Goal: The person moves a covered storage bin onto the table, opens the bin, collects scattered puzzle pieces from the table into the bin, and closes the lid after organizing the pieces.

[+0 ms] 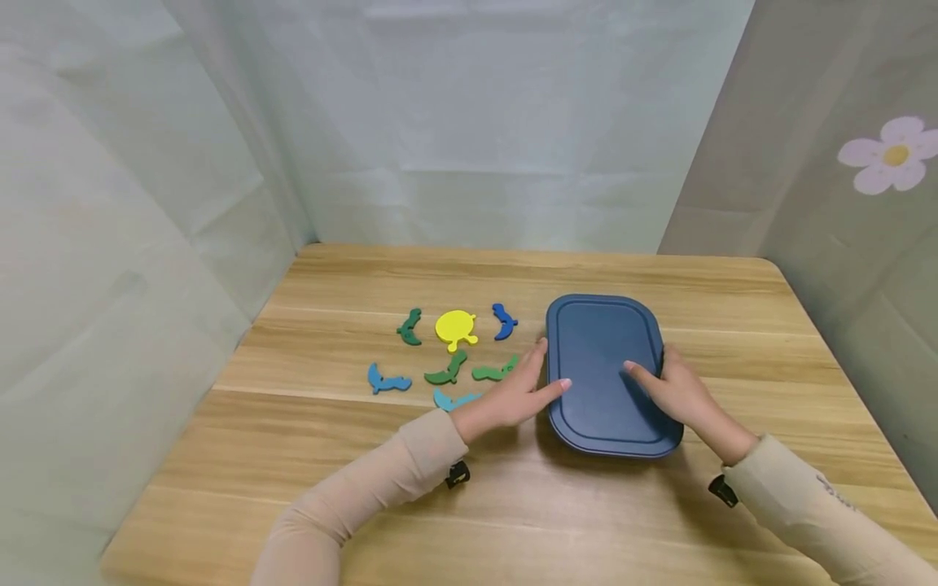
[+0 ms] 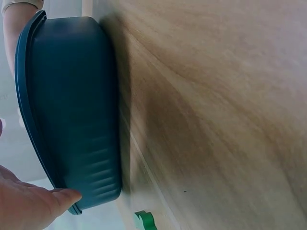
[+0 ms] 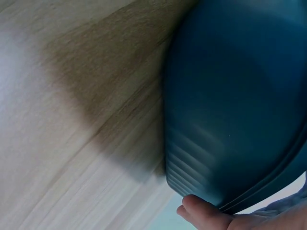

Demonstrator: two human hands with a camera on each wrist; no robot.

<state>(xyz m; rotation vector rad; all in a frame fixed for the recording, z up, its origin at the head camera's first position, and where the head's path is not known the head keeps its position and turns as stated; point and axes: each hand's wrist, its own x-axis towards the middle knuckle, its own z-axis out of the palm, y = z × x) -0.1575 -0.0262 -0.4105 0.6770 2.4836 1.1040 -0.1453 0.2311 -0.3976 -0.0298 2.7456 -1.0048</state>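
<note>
A dark blue rectangular box with its lid on (image 1: 604, 366) is between my two hands on the wooden table, right of the middle. My left hand (image 1: 516, 391) holds its left side, the fingers along the wall and the thumb over the lid's edge. On the opposite side my right hand (image 1: 681, 391) grips the box, its thumb lying on top of the lid. The left wrist view shows the box's ribbed side wall (image 2: 72, 115) and a fingertip just beneath the rim. In the right wrist view, fingers (image 3: 204, 211) touch the other wall. The box's contents are hidden.
Left of the box lie several flat pieces: a yellow round-bodied one (image 1: 455, 327), a dark blue one (image 1: 503, 321), green ones (image 1: 447, 369) and light blue ones (image 1: 388, 380). My left hand partly covers the nearest pieces. Pale curtains (image 1: 484, 122) surround the table.
</note>
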